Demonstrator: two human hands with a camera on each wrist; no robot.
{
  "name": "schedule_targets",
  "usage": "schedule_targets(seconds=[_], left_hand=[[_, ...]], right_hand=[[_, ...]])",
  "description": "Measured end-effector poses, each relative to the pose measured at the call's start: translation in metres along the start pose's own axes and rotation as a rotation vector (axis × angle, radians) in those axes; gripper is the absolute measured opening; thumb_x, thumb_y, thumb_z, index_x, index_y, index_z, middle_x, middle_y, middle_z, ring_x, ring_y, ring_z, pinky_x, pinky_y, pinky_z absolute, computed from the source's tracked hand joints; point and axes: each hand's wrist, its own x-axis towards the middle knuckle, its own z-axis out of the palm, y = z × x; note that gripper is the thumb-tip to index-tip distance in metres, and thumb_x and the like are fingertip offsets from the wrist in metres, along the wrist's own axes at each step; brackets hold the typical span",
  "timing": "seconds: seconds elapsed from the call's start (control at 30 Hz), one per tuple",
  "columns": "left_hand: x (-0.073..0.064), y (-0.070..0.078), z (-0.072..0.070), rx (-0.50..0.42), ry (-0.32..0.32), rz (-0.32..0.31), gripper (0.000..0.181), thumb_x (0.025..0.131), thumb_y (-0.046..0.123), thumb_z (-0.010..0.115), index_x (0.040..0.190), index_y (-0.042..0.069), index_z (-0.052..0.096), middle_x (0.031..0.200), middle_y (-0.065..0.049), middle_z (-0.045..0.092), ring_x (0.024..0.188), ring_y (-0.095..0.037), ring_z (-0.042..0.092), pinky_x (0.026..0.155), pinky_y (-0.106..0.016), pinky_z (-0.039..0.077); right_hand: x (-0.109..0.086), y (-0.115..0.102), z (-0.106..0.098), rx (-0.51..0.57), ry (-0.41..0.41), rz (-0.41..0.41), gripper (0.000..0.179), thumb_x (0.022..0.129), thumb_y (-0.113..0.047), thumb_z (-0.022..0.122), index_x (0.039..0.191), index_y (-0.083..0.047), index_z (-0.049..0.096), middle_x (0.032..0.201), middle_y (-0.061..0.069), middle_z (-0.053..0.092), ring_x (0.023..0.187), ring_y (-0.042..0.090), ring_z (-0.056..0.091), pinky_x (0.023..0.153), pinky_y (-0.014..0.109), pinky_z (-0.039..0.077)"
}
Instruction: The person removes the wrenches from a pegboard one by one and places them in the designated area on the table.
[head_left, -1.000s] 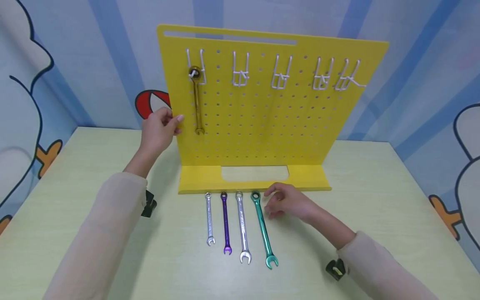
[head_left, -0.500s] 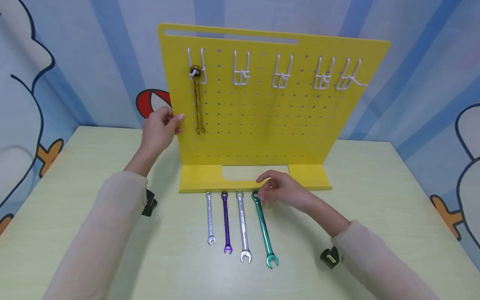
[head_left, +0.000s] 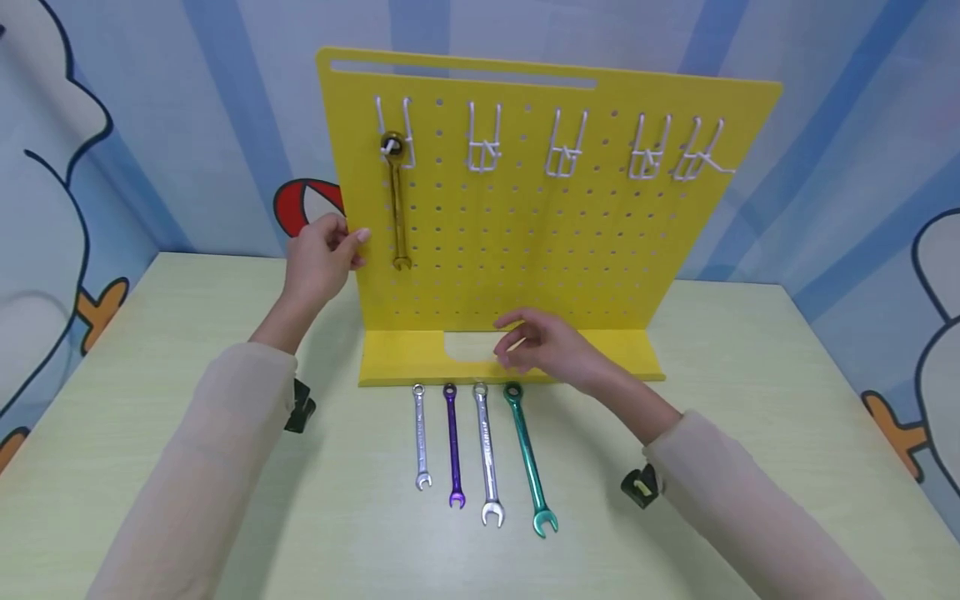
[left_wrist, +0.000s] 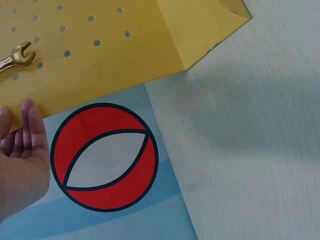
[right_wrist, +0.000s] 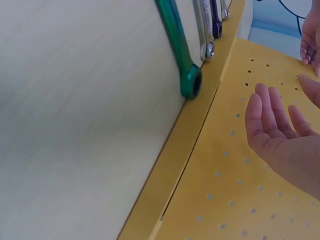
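Note:
At the left edge of the yellow pegboard, my left hand grips the board, its thumb on the front face. My right hand is over the board's base with fingers loosely bent and nothing in them. Below it on the table lie a green ratcheting wrench, a large silver wrench, a purple wrench and a small silver wrench, side by side. A gold wrench hangs by its ring end from the leftmost hook. The right wrist view shows the green wrench's ring end by the base edge.
Several white double hooks, such as one at the second place, line the upper board. The rightmost hook has a prong sticking out sideways. The board stands on a pale table before a printed blue backdrop.
My right hand has moved up and left, from beside the green wrench's ring end to over the board's base. The left hand stays on the board's edge, and the wrenches have not moved.

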Motion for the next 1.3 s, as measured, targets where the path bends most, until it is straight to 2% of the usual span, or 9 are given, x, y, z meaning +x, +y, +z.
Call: schedule_targets(seconds=[0.17, 0.53, 0.8, 1.07, 1.3], left_hand=[[0.0, -0.001, 0.0, 0.002, -0.001, 0.0, 0.03, 0.092, 0.03, 0.053, 0.1, 0.001, 0.051, 0.091, -0.012, 0.056, 0.081, -0.023, 0.062, 0.074, -0.031, 0.053], [0.001, -0.001, 0.0, 0.012, 0.005, 0.007, 0.03, 0.092, 0.03, 0.053, 0.1, 0.001, 0.052, 0.09, -0.012, 0.057, 0.08, -0.022, 0.062, 0.071, -0.026, 0.053], [0.0, -0.001, 0.0, 0.007, -0.002, 0.001, 0.03, 0.092, 0.029, 0.053, 0.101, 0.001, 0.052, 0.09, -0.013, 0.057, 0.079, -0.022, 0.061, 0.074, -0.03, 0.053], [0.001, 0.0, 0.001, 0.017, 0.002, 0.002, 0.029, 0.092, 0.028, 0.054, 0.1, 0.001, 0.052, 0.09, -0.012, 0.057, 0.078, -0.021, 0.061, 0.07, -0.025, 0.053], [0.001, 0.002, 0.0, 0.017, 0.0, -0.009, 0.03, 0.091, 0.029, 0.054, 0.102, 0.001, 0.052, 0.091, -0.012, 0.056, 0.079, -0.021, 0.061, 0.071, -0.025, 0.053]], right_hand=[[0.009, -0.009, 0.003, 0.019, -0.013, -0.048, 0.04, 0.086, 0.001, 0.059, 0.124, 0.0, 0.046, 0.107, 0.021, 0.057, 0.097, 0.038, 0.057, 0.083, 0.042, 0.051], [0.024, -0.031, 0.008, 0.055, -0.016, -0.095, 0.043, 0.087, 0.004, 0.057, 0.127, 0.003, 0.042, 0.11, 0.018, 0.056, 0.099, 0.033, 0.057, 0.086, 0.043, 0.049], [0.036, -0.039, 0.008, 0.1, -0.032, -0.14, 0.044, 0.087, 0.005, 0.056, 0.128, 0.004, 0.041, 0.121, 0.025, 0.05, 0.103, 0.028, 0.055, 0.09, 0.036, 0.047], [0.049, -0.054, 0.009, 0.092, -0.018, -0.174, 0.045, 0.088, 0.001, 0.057, 0.13, 0.0, 0.042, 0.124, 0.019, 0.05, 0.106, 0.025, 0.055, 0.089, 0.032, 0.047], [0.058, -0.067, 0.011, 0.14, -0.011, -0.196, 0.048, 0.087, 0.002, 0.057, 0.132, -0.003, 0.039, 0.126, 0.017, 0.049, 0.111, 0.027, 0.051, 0.091, 0.031, 0.046]])
